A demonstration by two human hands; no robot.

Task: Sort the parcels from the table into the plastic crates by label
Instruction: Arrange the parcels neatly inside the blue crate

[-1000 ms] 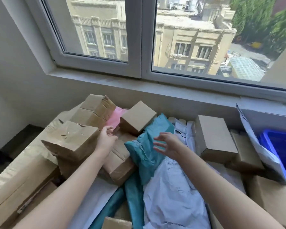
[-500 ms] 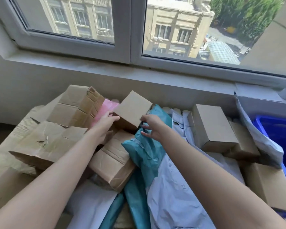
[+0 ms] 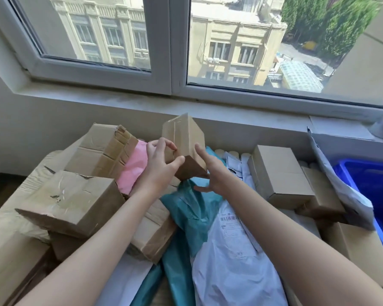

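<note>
Window (image 3: 157,40) with a white frame ran along the back, with a painted sill wall below it. Heaped parcels filled the foreground.

Small cardboard box (image 3: 184,138): plain brown, smooth faces, sharp edges, a clear tape strip down one face. It stood tilted on a lower corner above the middle of the heap, over the teal poly bag (image 3: 192,208).

Left hand (image 3: 161,166) gripped the box's left side, fingers curled round the edge and thumb on the near face. Right hand (image 3: 210,175) was spread wide with straight fingers, index touching the box's right face; it held nothing.

Pink mailer (image 3: 134,171), soft and wrinkled, lay just left of the left hand, against a torn carton (image 3: 104,149) with ragged flaps. Crumpled carton (image 3: 75,199), with glossy tape over a dented top, sat at near left. White poly mailer (image 3: 230,261), creased film with a printed label, lay beneath the right forearm. Clean rectangular carton (image 3: 279,171) sat to the right.

Blue plastic crate (image 3: 378,191), with a rigid rim, stood at the right edge, partly under a grey-white bag (image 3: 341,191).
</note>
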